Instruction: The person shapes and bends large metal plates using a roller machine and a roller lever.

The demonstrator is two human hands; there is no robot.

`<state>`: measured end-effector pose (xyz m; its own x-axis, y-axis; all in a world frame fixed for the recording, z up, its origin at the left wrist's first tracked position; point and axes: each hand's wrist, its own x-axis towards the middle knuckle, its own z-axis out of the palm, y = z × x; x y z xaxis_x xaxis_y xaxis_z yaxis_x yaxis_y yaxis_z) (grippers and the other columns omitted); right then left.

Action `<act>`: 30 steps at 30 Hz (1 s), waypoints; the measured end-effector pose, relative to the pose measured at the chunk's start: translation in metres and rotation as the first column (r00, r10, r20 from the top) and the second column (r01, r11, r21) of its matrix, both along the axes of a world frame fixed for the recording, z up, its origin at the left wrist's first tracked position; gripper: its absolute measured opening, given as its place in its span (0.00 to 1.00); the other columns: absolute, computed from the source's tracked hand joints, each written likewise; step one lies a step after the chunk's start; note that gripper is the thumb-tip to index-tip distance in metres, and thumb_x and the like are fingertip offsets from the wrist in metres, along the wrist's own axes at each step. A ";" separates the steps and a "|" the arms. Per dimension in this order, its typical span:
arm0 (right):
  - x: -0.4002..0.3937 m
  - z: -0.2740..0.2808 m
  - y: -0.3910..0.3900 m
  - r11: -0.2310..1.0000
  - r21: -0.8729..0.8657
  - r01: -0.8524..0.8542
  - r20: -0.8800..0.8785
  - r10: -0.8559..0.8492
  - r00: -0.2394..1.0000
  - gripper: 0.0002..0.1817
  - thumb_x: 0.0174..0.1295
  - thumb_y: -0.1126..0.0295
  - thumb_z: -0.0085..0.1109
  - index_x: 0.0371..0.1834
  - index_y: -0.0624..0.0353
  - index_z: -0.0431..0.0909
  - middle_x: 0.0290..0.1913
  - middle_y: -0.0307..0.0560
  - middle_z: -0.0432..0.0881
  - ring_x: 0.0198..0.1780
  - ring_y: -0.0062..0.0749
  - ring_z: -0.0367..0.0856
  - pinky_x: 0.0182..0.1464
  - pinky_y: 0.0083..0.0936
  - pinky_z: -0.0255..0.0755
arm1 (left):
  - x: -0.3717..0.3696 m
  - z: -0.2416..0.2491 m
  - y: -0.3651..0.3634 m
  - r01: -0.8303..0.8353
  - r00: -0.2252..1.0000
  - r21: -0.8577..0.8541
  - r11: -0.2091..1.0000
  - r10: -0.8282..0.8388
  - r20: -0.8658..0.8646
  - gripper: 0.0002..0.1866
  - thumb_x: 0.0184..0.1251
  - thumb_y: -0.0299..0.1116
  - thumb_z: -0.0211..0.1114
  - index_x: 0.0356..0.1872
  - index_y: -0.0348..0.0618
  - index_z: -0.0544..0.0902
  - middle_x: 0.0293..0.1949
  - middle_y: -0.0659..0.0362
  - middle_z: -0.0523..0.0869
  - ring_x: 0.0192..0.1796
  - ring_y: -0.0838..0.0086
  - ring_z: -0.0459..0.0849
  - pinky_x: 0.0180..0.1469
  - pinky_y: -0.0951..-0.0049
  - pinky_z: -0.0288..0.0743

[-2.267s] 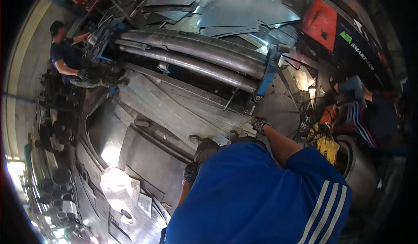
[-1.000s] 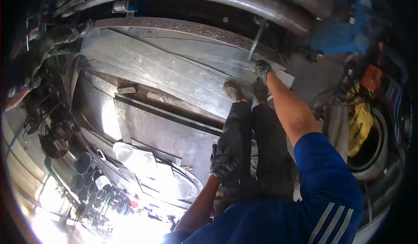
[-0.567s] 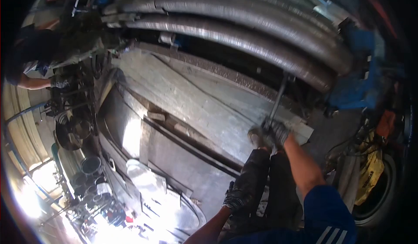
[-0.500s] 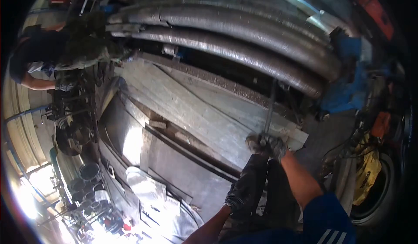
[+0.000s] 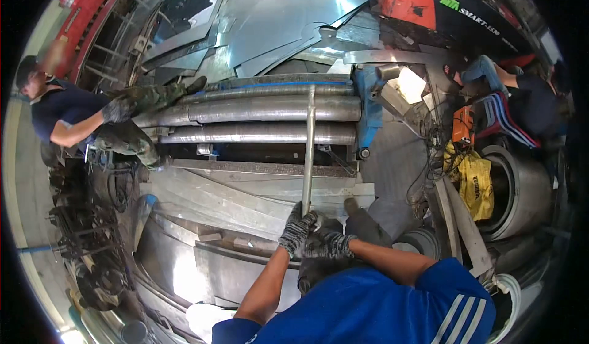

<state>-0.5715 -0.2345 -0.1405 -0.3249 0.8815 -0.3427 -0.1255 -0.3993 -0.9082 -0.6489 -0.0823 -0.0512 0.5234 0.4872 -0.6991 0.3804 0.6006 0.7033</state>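
Note:
A long metal bar (image 5: 308, 151) stands up from my hands and crosses in front of the steel rollers (image 5: 264, 134). My left hand (image 5: 297, 231), in a grey striped knit glove, is wrapped round the bar's lower part. My right hand (image 5: 331, 244), gloved alike, is closed just below and beside it at the bar's bottom end; its fingertips are partly hidden. The rollers lie side by side in a machine with a blue end frame (image 5: 370, 108). A brown steel rail (image 5: 257, 168) runs along the machine's near side.
Grey metal sheets (image 5: 215, 187) lie between me and the machine. A co-worker (image 5: 76, 114) is at the left end of the rollers. Another person (image 5: 534, 95) sits far right. Cables, a yellow bag (image 5: 475, 181) and a big metal ring (image 5: 521, 191) are at right.
My view has levelled and lifted. My left hand has come up from my leg onto the bar. The bar now points more upright, across the rollers.

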 end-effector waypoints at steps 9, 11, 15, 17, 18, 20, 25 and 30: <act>0.155 0.073 -0.035 0.958 -0.121 0.259 0.629 -0.128 0.767 0.32 0.65 0.54 0.63 0.67 0.63 0.69 0.55 0.58 0.83 0.58 0.44 0.81 0.63 0.33 0.70 | 0.037 0.081 0.065 0.757 0.638 0.493 0.429 -0.322 -0.700 0.34 0.65 0.64 0.60 0.62 0.50 0.77 0.43 0.41 0.87 0.46 0.45 0.85 0.48 0.50 0.77; 0.184 0.067 -0.059 0.942 -0.076 0.326 0.586 -0.223 0.779 0.30 0.66 0.56 0.62 0.65 0.62 0.70 0.55 0.56 0.83 0.58 0.43 0.81 0.62 0.33 0.71 | 0.054 0.085 0.073 0.765 0.628 0.506 0.399 -0.291 -0.721 0.33 0.66 0.63 0.59 0.63 0.52 0.77 0.44 0.44 0.87 0.47 0.48 0.86 0.50 0.51 0.77; 0.243 0.052 -0.097 0.920 -0.088 0.381 0.619 -0.249 0.745 0.32 0.65 0.57 0.63 0.67 0.64 0.68 0.55 0.59 0.83 0.57 0.44 0.81 0.61 0.34 0.72 | 0.073 0.079 0.093 0.730 0.672 0.569 0.379 -0.248 -0.697 0.26 0.66 0.52 0.66 0.60 0.49 0.79 0.44 0.45 0.88 0.45 0.51 0.87 0.48 0.58 0.79; 0.262 0.083 -0.106 0.838 -0.236 0.492 0.624 -0.257 0.738 0.34 0.64 0.59 0.64 0.69 0.64 0.66 0.54 0.59 0.84 0.55 0.41 0.82 0.59 0.33 0.73 | 0.078 0.074 0.101 0.705 0.695 0.605 0.370 -0.192 -0.693 0.29 0.65 0.55 0.65 0.61 0.49 0.79 0.45 0.45 0.87 0.47 0.49 0.86 0.49 0.56 0.79; 0.270 0.082 -0.109 0.835 -0.239 0.496 0.620 -0.262 0.740 0.34 0.64 0.59 0.64 0.69 0.64 0.66 0.54 0.59 0.84 0.55 0.41 0.82 0.59 0.33 0.73 | 0.078 0.075 0.104 0.699 0.702 0.614 0.368 -0.185 -0.688 0.30 0.65 0.58 0.63 0.61 0.50 0.79 0.46 0.44 0.87 0.49 0.48 0.86 0.50 0.53 0.78; 0.290 0.078 -0.126 0.774 -0.277 0.570 0.587 -0.333 0.738 0.33 0.64 0.60 0.65 0.69 0.64 0.66 0.52 0.57 0.85 0.53 0.40 0.83 0.56 0.32 0.75 | 0.078 0.074 0.109 0.715 0.691 0.619 0.325 -0.191 -0.697 0.30 0.65 0.58 0.64 0.62 0.50 0.79 0.47 0.45 0.87 0.49 0.49 0.86 0.50 0.54 0.78; 0.306 0.018 -0.165 0.689 -0.304 0.658 0.555 -0.434 0.710 0.35 0.65 0.60 0.65 0.71 0.63 0.64 0.52 0.56 0.85 0.52 0.37 0.83 0.54 0.31 0.76 | 0.092 0.095 0.117 0.740 0.666 0.591 0.321 -0.220 -0.713 0.31 0.63 0.55 0.67 0.63 0.49 0.78 0.49 0.46 0.87 0.49 0.51 0.86 0.51 0.56 0.78; 0.300 0.067 -0.155 0.583 -0.456 0.673 0.595 -0.363 0.717 0.35 0.63 0.61 0.66 0.70 0.64 0.65 0.57 0.57 0.83 0.57 0.41 0.82 0.59 0.30 0.73 | 0.087 0.053 0.165 0.746 0.665 0.619 0.245 -0.257 -0.701 0.31 0.63 0.55 0.68 0.63 0.50 0.78 0.48 0.47 0.87 0.49 0.52 0.86 0.51 0.57 0.79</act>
<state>-0.2715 -0.3892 -0.0733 0.4225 0.3822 -0.8218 -0.1938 -0.8477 -0.4938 -0.5617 0.0831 0.0017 0.7029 0.6384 -0.3138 0.7104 -0.6079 0.3546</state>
